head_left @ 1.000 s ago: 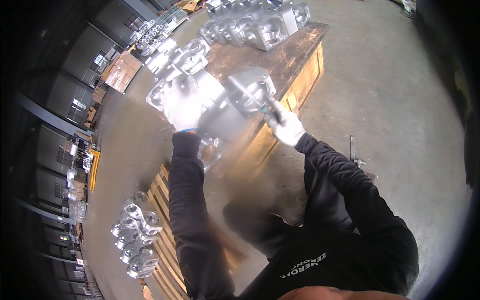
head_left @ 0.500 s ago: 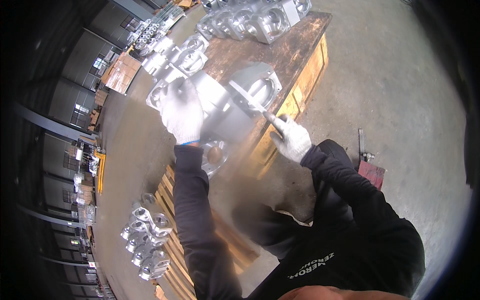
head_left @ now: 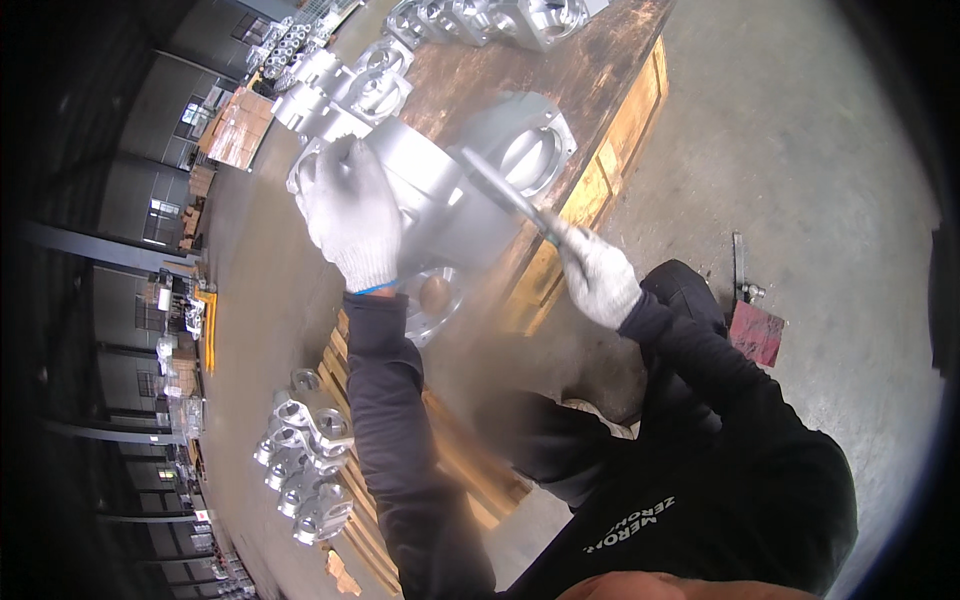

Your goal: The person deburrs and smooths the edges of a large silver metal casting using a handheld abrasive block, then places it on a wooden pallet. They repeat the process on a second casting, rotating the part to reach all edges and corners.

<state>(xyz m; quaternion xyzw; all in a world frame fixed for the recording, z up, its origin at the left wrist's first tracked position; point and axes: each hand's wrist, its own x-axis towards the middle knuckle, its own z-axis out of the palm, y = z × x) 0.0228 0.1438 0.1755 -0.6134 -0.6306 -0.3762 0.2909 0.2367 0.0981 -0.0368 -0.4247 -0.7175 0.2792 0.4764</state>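
A large silver machined metal casting lies at the near end of the wooden bench, part of it blurred. White-gloved, my left hand is closed over the casting's left end, its fingertips partly hidden. My right hand, also gloved in white, is wrapped round the near end of a long, narrow grey file. The file slants up and left, its far tip over the casting. To its right is a flanged part with a round bore. A ring-shaped end shows below the casting.
More silver castings stand along the brown wooden bench, with others at its far end. At lower left, several castings sit by a slatted pallet. A red plate with a metal bar lies on the floor at right.
My right hand has moved a little right and down, with the file at a steeper slant. My left hand stays on the casting. The whole view has shifted slightly.
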